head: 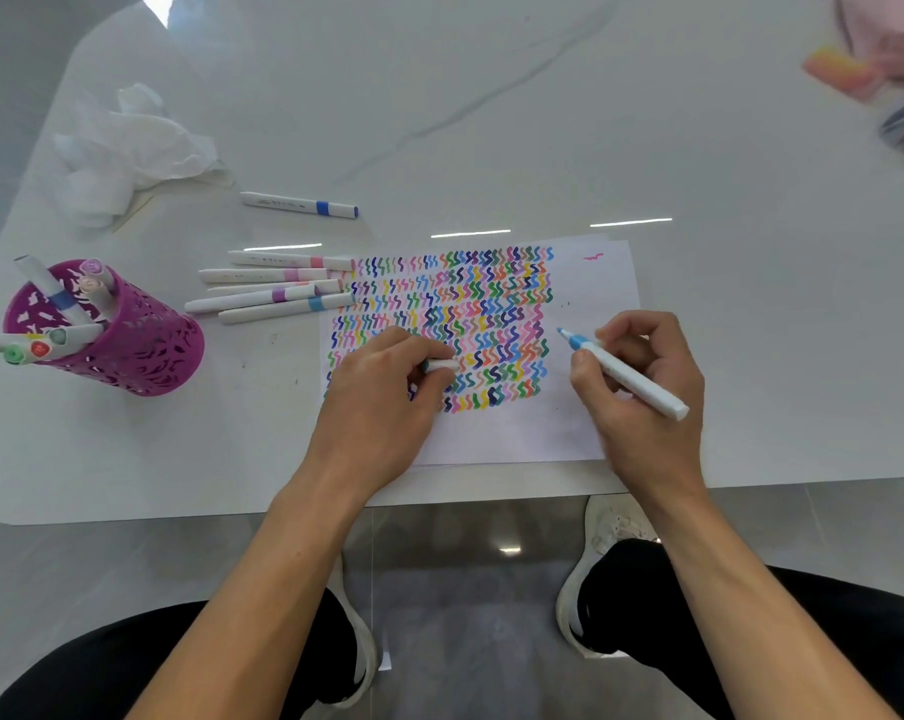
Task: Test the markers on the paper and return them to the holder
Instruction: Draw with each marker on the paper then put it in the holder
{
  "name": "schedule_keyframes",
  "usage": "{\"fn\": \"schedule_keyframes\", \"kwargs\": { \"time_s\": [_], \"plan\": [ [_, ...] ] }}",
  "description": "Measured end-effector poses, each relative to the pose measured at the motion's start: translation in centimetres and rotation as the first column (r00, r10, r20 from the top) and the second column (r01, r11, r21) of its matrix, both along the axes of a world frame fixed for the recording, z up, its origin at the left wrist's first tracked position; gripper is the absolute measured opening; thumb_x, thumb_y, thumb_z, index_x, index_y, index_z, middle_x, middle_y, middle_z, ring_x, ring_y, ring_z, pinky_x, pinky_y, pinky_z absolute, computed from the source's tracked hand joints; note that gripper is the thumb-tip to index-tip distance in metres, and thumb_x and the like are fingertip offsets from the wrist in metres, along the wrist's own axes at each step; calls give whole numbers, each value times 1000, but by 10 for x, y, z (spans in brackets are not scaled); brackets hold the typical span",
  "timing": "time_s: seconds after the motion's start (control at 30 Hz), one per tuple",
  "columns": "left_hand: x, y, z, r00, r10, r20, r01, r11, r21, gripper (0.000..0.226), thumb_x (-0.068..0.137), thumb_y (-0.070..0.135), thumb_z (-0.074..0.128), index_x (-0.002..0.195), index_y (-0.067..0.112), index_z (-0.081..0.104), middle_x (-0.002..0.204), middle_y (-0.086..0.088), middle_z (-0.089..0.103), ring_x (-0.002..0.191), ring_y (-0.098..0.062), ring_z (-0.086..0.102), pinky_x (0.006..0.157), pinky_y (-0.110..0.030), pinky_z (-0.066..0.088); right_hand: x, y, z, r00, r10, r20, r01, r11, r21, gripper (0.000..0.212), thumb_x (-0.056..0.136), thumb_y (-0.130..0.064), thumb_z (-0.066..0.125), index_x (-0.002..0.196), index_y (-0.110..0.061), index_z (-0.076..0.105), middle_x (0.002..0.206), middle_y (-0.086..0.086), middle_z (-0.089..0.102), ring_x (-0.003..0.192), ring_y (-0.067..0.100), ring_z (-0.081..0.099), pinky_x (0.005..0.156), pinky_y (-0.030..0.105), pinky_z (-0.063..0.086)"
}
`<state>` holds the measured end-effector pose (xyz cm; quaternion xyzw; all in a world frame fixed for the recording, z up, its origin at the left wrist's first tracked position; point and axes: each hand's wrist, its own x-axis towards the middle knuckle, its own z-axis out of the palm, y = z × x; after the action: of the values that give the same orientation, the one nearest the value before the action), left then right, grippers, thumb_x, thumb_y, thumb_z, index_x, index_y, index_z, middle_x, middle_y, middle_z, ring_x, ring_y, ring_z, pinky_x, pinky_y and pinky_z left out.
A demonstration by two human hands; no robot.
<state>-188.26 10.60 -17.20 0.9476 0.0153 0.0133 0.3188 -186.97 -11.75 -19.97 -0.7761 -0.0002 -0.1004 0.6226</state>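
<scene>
Head view: right hand (642, 376) grips uncapped light-blue marker (624, 374) in writing hold, tip over bare paper (585, 433) margin — room for fresh stroke. Left hand (387, 376) pins sheet, pinching cap (442, 365) for recapping. Purple holder (127, 335) far left on counter (491, 122), six capped markers (273, 291) between — likely queued.

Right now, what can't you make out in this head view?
- Cap in left hand: mostly hidden by fingers.
- Print on loose markers: too small.
- Items at top right: blurred, cut by edge.
- Marker tip touching paper: unclear.
</scene>
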Motion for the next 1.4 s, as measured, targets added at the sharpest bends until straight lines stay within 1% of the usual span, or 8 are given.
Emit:
{"fn": "schedule_keyframes", "kwargs": {
  "time_s": [0.13, 0.27, 0.47, 0.7, 0.97, 1.1, 1.2, 1.4],
  "plan": [
    [-1, 1, 6, 995, 23, 95, -17, 998, -63, 21, 91, 29, 74, 111, 25, 75, 90, 23, 60, 81, 9, 59, 75, 4, 39, 1, 1, 7, 1000, 0, -3, 0, 1000, 0, 17, 90, -30, 76, 98, -40, 65, 92, -10, 74, 78, 13, 72, 65, 20, 54],
    [-2, -1, 8, 995, 57, 77, -41, 980, -194, 19, 90, 27, 76, 109, 30, 73, 83, 34, 60, 82, 13, 63, 73, 1, 43, 1, 2, 11, 997, 37, -68, -34, 998, 52, 15, 94, -24, 76, 106, -31, 71, 99, -1, 77, 82, 23, 74, 67, 33, 60],
    [-5, -9, 9, 996, 82, -26, -85, 922, -378, 19, 96, 17, 67, 105, 34, 72, 85, 24, 71, 76, 6, 70, 73, -6, 52, -6, 14, 17, 970, 214, -112, -197, 970, 144, 15, 100, -15, 63, 113, -19, 70, 104, 1, 77, 90, 21, 77, 75, 28, 63],
    [-5, -15, 10, 995, 59, -78, -89, 876, -473, 16, 98, 16, 63, 103, 28, 73, 78, 7, 76, 71, -5, 71, 72, -17, 57, -8, 20, 20, 955, 260, -143, -219, 943, 249, 13, 98, -23, 64, 107, -15, 68, 96, 5, 80, 80, 30, 79, 78, 46, 66],
    [-6, -15, 9, 996, 0, -89, -41, 886, -462, 19, 99, 14, 63, 109, 26, 74, 82, 7, 76, 75, -6, 72, 73, -15, 56, -5, 23, 17, 946, 282, -158, -239, 939, 246, 15, 95, -33, 64, 102, -23, 73, 89, 7, 77, 80, 31, 77, 75, 46, 66],
    [-6, -17, 10, 995, -28, -91, -14, 903, -430, 18, 99, 17, 63, 109, 27, 73, 83, 13, 73, 75, -5, 70, 73, -15, 55, -4, 23, 15, 945, 284, -163, -234, 933, 273, 12, 96, -23, 64, 101, -15, 71, 78, 1, 71, 67, 18, 67, 62, 29, 57],
    [-6, -17, 11, 995, -51, -86, 10, 907, -422, 20, 98, 18, 64, 107, 34, 71, 81, 22, 70, 74, -1, 68, 71, -11, 53, -3, 25, 15, 945, 280, -171, -214, 921, 325, 8, 96, -18, 62, 99, -11, 66, 72, 0, 63, 62, 17, 57, 56, 26, 51],
    [-7, -17, 9, 998, -38, -59, 9, 900, -436, 21, 97, 16, 66, 111, 29, 74, 80, 26, 69, 72, -2, 67, 69, -11, 52, -6, 26, 16, 930, 315, -189, -215, 883, 417, 14, 98, -16, 60, 101, -2, 63, 74, 5, 72, 67, 22, 70, 64, 34, 60]
  ]
}}
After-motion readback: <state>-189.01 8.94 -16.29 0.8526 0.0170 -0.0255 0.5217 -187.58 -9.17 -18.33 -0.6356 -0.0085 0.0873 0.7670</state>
